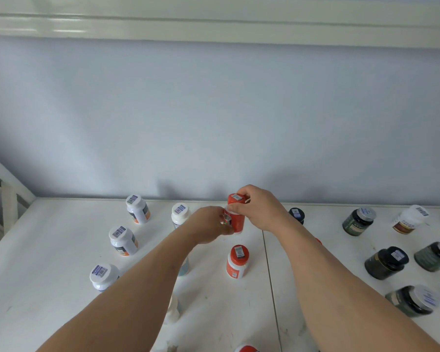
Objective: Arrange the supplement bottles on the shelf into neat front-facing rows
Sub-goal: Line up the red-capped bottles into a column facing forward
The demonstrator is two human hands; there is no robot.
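Currently, both hands on one bottle at the back of the shelf.
Held bottle: red bottle (236, 216), red cap with barcode sticker, upright near the rear edge of the white shelf (61, 313), close to the pale blue wall (214, 110).
Right hand (261, 208): grip closed around the red bottle's cap and upper body, thumb across the front.
Left hand (208, 224): grip pinching the red bottle's lower left side, fingers curled on the label.
Second red bottle (236, 261): upright, nearer the camera than the held one, apart from both hands.
Left group: three white bottles (123, 240) with white caps, in a loose diagonal line, well apart from each other.
Behind left hand: another white bottle (180, 215), partly hidden by the wrist.
Right group: dark bottles (386, 262), unevenly spaced, labels facing different ways; one dark bottle (297, 215) just behind the right wrist.
Far right: white-capped bottle with brown label (410, 219), tilted in view.
Shelf seam: thin line runs front to back under the right forearm.
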